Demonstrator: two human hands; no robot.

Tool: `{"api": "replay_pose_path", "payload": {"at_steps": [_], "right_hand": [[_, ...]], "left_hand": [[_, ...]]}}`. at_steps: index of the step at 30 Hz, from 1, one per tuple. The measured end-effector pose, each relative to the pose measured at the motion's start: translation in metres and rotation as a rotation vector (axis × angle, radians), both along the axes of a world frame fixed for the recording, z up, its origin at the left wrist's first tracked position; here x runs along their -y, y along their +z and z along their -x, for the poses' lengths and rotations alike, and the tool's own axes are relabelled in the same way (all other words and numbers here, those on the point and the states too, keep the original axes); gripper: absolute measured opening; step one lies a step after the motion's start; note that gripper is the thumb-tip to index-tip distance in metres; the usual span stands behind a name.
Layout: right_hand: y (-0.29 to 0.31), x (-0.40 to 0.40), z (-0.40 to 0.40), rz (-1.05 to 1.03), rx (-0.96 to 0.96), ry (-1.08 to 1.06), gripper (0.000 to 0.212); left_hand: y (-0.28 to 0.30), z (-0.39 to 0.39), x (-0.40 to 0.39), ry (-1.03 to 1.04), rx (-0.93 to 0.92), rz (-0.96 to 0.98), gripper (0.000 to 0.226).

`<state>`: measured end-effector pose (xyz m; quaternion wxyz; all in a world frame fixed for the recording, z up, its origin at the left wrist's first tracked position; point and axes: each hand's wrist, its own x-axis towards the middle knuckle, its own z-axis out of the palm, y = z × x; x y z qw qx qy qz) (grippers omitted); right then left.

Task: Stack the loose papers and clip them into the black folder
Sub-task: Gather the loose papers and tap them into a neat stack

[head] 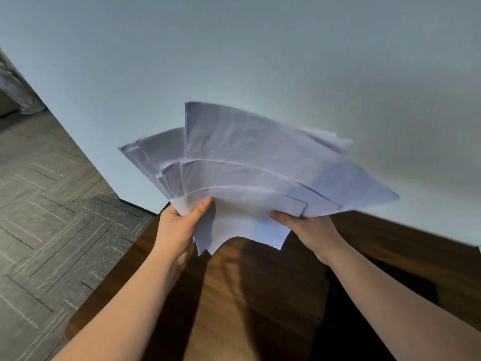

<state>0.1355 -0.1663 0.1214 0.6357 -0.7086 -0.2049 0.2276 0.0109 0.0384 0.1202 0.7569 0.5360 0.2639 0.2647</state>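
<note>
Both hands hold the papers (247, 162) in the air above the surface (234, 295), fanned out and uneven. The left hand (179, 225) and right hand (309, 230) each pinch the near edge, thumb on top. A loose pinch could let outer sheets slide away. The folder may be the dark patch at right; I cannot tell.

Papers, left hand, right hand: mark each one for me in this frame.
papers (247, 152): head view, on the flat face of the top fanned sheet.
left hand (179, 225): head view, on the back of the hand below the thumb.
right hand (312, 230): head view, on the back of the hand near the wrist.
</note>
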Motion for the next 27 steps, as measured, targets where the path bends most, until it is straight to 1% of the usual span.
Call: {"api": "replay_pose_path", "payload": {"at_steps": [2, 6, 9, 12, 15, 16, 17, 19, 20, 22, 24, 25, 27], "right_hand": [[-0.003, 0.002, 0.002, 0.017, -0.029, -0.011, 0.034], [-0.006, 0.004, -0.002, 0.044, -0.05, -0.014, 0.023], [-0.006, -0.001, -0.003, 0.062, -0.045, -0.04, 0.022], [-0.009, -0.003, -0.004, 0.064, -0.079, -0.058, 0.024], [-0.011, -0.002, -0.005, 0.087, -0.069, -0.066, 0.036], [-0.012, -0.002, -0.005, 0.084, -0.066, -0.068, 0.04], [-0.013, -0.002, -0.005, 0.068, -0.071, -0.076, 0.042], [-0.014, -0.003, -0.003, 0.018, -0.085, -0.079, 0.048], [-0.016, -0.005, -0.002, 0.006, -0.078, -0.078, 0.051], [-0.018, -0.01, 0.002, 0.005, -0.065, -0.07, 0.057], [-0.021, -0.014, 0.003, 0.001, -0.066, -0.084, 0.062], [-0.022, -0.015, 0.0, -0.003, -0.068, -0.096, 0.064], [-0.024, -0.013, -0.007, -0.007, -0.082, -0.086, 0.066]], "left_hand": [[-0.004, 0.005, 0.0, -0.029, -0.048, -0.026, 0.037], [-0.003, 0.007, 0.003, -0.089, -0.134, -0.159, 0.026], [-0.006, 0.006, 0.002, -0.112, -0.183, -0.204, 0.022], [-0.011, 0.004, 0.003, -0.128, -0.214, -0.219, 0.023], [-0.013, 0.004, 0.0, -0.097, -0.21, -0.229, 0.029], [-0.015, 0.003, -0.001, -0.092, -0.184, -0.242, 0.034], [-0.014, 0.003, -0.001, -0.091, -0.151, -0.246, 0.042], [-0.009, 0.0, 0.007, -0.054, -0.089, -0.232, 0.067], [-0.007, -0.003, 0.011, -0.006, -0.056, -0.226, 0.072], [-0.003, -0.011, 0.019, 0.12, -0.008, -0.216, 0.069], [0.0, -0.018, 0.021, 0.212, 0.004, -0.191, 0.055], [0.001, -0.02, 0.019, 0.231, 0.011, -0.171, 0.045], [-0.001, -0.024, 0.011, 0.183, 0.015, -0.131, 0.036]]}}
